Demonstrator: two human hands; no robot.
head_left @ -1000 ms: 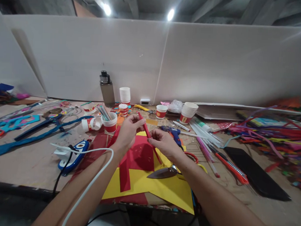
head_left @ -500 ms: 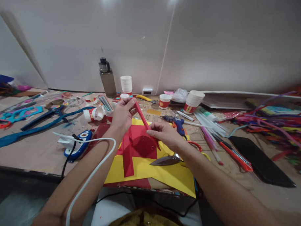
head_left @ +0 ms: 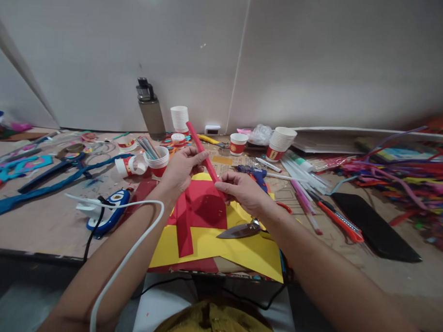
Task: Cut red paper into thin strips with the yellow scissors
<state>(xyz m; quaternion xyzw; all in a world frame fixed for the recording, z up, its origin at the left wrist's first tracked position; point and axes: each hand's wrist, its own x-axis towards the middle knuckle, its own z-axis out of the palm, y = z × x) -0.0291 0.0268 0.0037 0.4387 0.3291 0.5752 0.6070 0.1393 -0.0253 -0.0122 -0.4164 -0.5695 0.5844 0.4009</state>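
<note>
A narrow red paper strip (head_left: 211, 168) slants in the air between my two hands, its upper end sticking up past my left fingers. My left hand (head_left: 185, 168) pinches it partway along, and my right hand (head_left: 244, 188) pinches it near the lower end. Below them lies a red paper sheet (head_left: 208, 214) on top of yellow paper (head_left: 236, 253). Another red paper strip (head_left: 183, 227) rests across both, left of centre. Scissors (head_left: 241, 229) lie on the paper under my right wrist, their handles partly hidden by that arm.
Behind the paper sit a blue glue gun (head_left: 257, 177), a cup of sticks (head_left: 158, 161) and stacked paper cups (head_left: 280, 141). At right are an orange utility knife (head_left: 341, 221) and a black phone (head_left: 377, 227). A white cable (head_left: 131, 259) crosses my left forearm.
My left hand has slid down the red strip toward my right hand, so its upper end now projects above the fingers. The view has shifted slightly.
</note>
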